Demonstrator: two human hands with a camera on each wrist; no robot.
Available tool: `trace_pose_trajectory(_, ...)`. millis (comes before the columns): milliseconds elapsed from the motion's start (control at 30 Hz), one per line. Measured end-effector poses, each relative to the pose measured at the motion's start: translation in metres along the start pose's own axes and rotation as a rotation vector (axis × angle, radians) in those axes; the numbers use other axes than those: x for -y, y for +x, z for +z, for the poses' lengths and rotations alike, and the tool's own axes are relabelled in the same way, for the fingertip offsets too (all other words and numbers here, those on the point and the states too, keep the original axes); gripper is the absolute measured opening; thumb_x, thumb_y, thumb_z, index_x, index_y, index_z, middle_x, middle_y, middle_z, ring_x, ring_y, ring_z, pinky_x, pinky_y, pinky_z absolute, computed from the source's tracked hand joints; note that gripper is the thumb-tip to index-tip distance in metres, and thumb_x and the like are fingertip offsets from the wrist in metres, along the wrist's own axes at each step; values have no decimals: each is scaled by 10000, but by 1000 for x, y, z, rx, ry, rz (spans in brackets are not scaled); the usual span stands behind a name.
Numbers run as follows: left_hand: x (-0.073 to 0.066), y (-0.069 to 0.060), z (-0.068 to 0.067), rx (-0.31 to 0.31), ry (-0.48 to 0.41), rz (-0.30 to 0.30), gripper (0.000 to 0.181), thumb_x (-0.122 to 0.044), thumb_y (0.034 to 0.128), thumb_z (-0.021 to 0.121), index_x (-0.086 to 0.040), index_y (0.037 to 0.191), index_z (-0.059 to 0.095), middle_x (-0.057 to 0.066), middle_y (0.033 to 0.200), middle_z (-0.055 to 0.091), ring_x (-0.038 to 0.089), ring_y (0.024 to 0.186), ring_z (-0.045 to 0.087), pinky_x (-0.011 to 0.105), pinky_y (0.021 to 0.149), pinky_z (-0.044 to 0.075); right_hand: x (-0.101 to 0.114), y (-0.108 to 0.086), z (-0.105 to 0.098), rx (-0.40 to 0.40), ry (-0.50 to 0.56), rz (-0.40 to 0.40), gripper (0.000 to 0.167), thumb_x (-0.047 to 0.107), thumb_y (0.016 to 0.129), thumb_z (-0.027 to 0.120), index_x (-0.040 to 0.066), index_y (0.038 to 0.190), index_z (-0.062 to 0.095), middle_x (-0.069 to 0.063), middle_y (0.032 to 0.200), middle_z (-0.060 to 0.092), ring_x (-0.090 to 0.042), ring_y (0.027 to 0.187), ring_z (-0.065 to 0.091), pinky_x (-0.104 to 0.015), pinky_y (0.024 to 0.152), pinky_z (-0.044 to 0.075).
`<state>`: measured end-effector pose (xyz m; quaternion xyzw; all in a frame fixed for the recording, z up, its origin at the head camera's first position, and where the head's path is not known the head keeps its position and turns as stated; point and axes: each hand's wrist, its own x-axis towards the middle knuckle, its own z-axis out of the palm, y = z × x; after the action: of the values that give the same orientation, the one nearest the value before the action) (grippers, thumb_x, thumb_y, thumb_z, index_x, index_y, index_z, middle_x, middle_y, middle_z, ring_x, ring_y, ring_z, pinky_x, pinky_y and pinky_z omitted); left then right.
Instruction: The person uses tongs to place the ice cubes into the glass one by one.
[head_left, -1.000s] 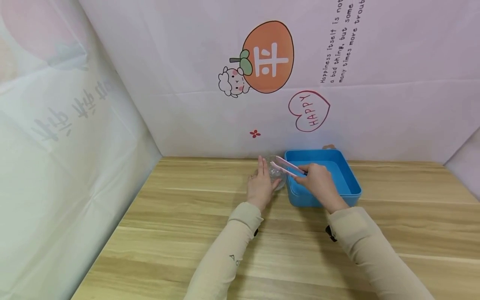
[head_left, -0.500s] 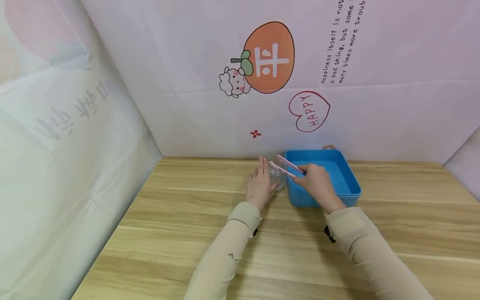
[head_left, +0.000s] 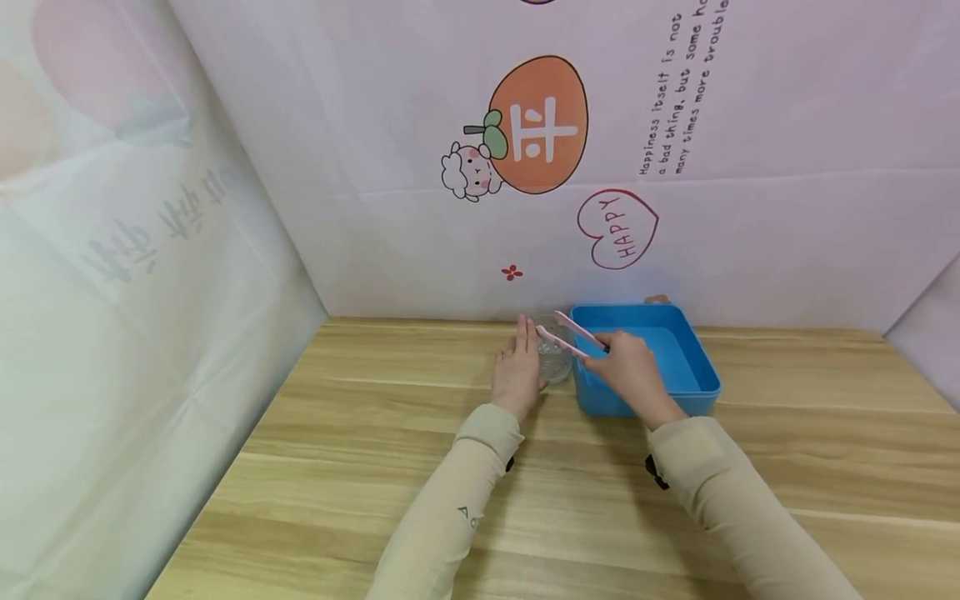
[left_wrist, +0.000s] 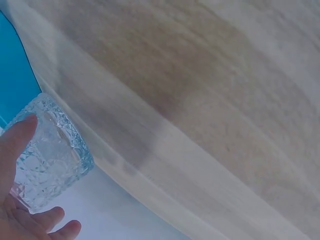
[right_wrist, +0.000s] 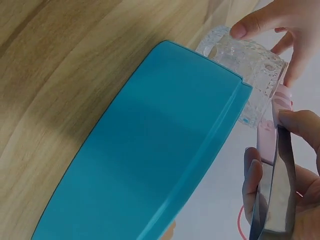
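A clear cut-glass cup [left_wrist: 52,155] stands against the left side of a blue box [head_left: 588,400]. My left hand [head_left: 516,375] is around the cup's left side, its fingers fairly straight. In the left wrist view the thumb [left_wrist: 22,132] lies on the cup wall, with fingertips on the far side. My right hand [head_left: 633,371] grips a pair of tongs [right_wrist: 275,175] with metal arms and pink tips. The tips are apart and sit at the cup's mouth; nothing shows between them. What the cup contains is hard to tell.
The box is open-topped, and its blue floor [head_left: 663,342] shows. A wood-grain table [head_left: 360,433] carries everything. Behind it rises a printed white sheet [head_left: 412,250], close to the cup and box. Another white sheet [head_left: 187,333] hangs at the left.
The tongs' tips have spread a little wider above the cup. My left thumb has slid lower along the cup. The head view has tilted slightly upward.
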<state>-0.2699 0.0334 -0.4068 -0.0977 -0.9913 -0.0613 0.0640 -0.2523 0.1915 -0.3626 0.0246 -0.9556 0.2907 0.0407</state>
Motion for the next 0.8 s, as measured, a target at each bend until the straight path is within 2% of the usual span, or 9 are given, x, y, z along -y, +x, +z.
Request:
trace_pose_trajectory(200, 0, 0, -1, 21, -8, -1, 985, -354, 829, 722, -63, 1540, 106, 71, 1626, 108, 218, 1396, 389, 417, 1094, 396, 0, -1, -1, -13, -7, -10, 493, 203, 856, 703, -55, 1260, 590, -290, 1141, 642, -355, 899, 653, -418, 703, 566)
trace_pose_trajectory(333, 1, 0, -2, 18, -12, 4, 982, -344, 821, 731, -60, 1538, 123, 81, 1622, 126, 240, 1397, 389, 432, 1097, 393, 0, -1, -3, -20, -8, -19, 500, 204, 864, 694, -59, 1273, 576, -296, 1154, 629, -401, 981, 636, -476, 779, 561)
trace_pose_trajectory(667, 4, -3, -4, 6, 30, 5, 980, -342, 815, 742, -43, 1531, 143, 91, 1614, 163, 279, 1388, 401, 423, 1083, 409, -2, -3, -17, -48, -17, -17, 512, 205, 877, 676, -82, 1283, 555, -309, 1169, 618, -416, 988, 632, -497, 801, 553)
trace_pose_trajectory(800, 5, -3, -5, 21, 44, -4, 986, -338, 818, 739, -60, 1536, 123, 75, 1620, 141, 282, 1388, 398, 412, 1086, 407, -8, -3, -25, -71, -35, -16, 519, 217, 882, 671, -82, 1287, 550, -313, 1171, 616, -423, 984, 628, -515, 808, 543)
